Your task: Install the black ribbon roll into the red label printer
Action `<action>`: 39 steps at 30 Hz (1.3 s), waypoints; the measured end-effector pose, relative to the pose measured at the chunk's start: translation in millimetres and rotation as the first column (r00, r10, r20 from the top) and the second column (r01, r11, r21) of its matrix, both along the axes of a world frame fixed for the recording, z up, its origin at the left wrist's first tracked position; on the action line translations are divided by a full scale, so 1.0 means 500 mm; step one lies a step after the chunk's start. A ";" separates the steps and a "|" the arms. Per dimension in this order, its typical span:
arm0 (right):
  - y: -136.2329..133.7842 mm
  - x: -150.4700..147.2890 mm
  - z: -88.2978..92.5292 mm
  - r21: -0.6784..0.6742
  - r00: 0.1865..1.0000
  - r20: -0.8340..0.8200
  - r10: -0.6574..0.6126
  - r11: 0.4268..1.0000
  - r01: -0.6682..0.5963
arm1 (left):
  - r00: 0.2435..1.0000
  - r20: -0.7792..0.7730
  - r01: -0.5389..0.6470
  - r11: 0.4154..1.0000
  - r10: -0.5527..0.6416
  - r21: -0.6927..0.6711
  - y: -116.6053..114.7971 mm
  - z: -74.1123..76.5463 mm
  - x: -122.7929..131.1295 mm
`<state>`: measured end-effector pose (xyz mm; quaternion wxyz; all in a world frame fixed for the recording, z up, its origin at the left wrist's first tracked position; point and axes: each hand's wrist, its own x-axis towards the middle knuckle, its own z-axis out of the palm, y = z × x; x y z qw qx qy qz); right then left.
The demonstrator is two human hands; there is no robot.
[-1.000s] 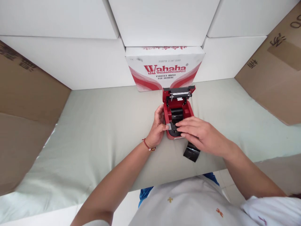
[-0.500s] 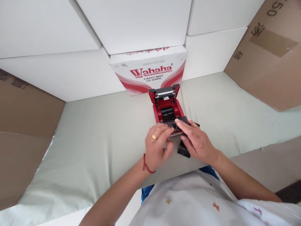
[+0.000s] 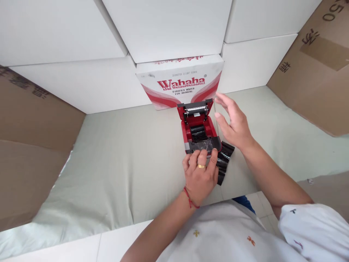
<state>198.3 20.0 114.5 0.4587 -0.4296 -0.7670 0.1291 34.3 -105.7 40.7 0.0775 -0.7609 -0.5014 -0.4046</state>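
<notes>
A small red and black label printer (image 3: 186,134) stands on the cloth-covered surface with its lid (image 3: 181,113) raised. Inside lies a roll of shiny black film (image 3: 197,132). My left hand (image 3: 201,178), with a gold ring and a red string bracelet, grips the printer's front edge, fingertips on its dark front panel (image 3: 203,145). To the right of that hand, a crumpled black film strip (image 3: 225,155) lies on the cloth by the printer's front corner. My right hand (image 3: 236,122) is raised just right of the lid, fingers apart, holding nothing.
Behind the printer leans a white and red Wahaha water carton (image 3: 180,78), against large white boxes (image 3: 174,29). Brown cardboard boxes stand at the left (image 3: 38,153) and right (image 3: 313,80). Pale green cloth (image 3: 131,153) covers the surface, its front edge near my body.
My right hand has left the printer's front and risen beside the lid. My left hand has come down onto the front edge. More of the front panel and black strip shows.
</notes>
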 end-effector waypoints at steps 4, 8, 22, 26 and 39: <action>0.099 -0.026 0.026 0.021 0.970 0.233 0.068 0.997 -0.075 | 0.992 -0.091 -0.077 0.991 0.087 0.108 0.002 0.002 0.008; 0.066 -0.029 0.048 -0.057 0.905 0.413 0.099 0.995 -0.083 | 0.994 -0.075 -0.070 0.987 0.081 0.145 0.006 -0.004 0.005; -0.093 -0.002 0.039 -0.105 0.677 0.723 0.136 0.991 -0.087 | 0.998 0.026 -0.058 0.993 0.056 0.107 0.008 -0.017 0.006; -0.097 0.003 0.018 -0.078 0.756 0.652 0.067 0.997 -0.021 | 0.998 -0.008 -0.058 0.993 0.059 0.105 0.010 -0.016 0.003; -0.139 0.010 -0.088 0.231 0.957 0.107 0.268 0.930 -0.286 | 0.618 0.757 0.052 0.950 0.212 -0.308 0.068 0.017 -0.106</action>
